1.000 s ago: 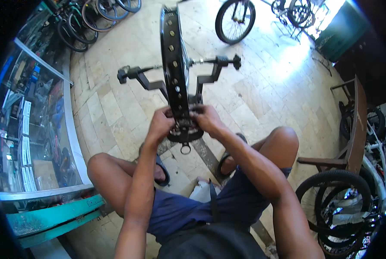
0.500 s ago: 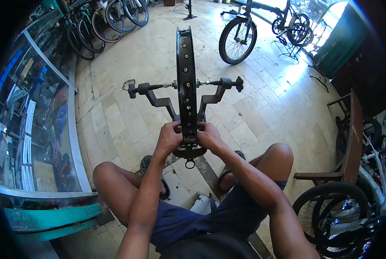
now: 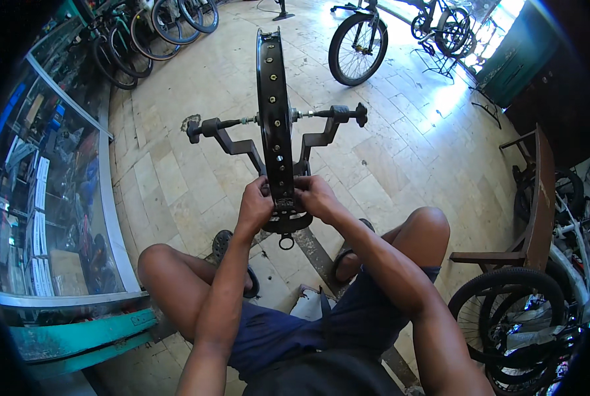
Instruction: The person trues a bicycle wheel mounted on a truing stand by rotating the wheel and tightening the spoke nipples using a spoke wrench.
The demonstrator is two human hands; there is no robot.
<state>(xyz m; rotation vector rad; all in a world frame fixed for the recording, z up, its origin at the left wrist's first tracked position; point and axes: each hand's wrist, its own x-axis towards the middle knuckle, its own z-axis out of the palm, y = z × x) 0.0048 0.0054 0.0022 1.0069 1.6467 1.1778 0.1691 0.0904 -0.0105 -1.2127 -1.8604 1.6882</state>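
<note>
A black bicycle wheel rim stands upright in front of me, with brass-coloured spoke nipples along its inner channel. It is mounted by its axle in a dark metal truing stand, whose arms end in knobs on both sides. At the rim's lower left, my left hand has its fingers curled closed against the side. My right hand is on the opposite side, its fingers bent in a pinch beside the rim. What the fingertips of either hand hold is hidden. A metal ring sits at the stand's near end.
Left is a glass display case above a green ledge. Several bicycles stand at the far left; a folding bike is at the far right. A brown wooden bench and loose wheels are on my right.
The whole view has shifted slightly, so the wheel and stand appear higher and further left. My right hand's fingers have drawn a little away from the rim and show more.
</note>
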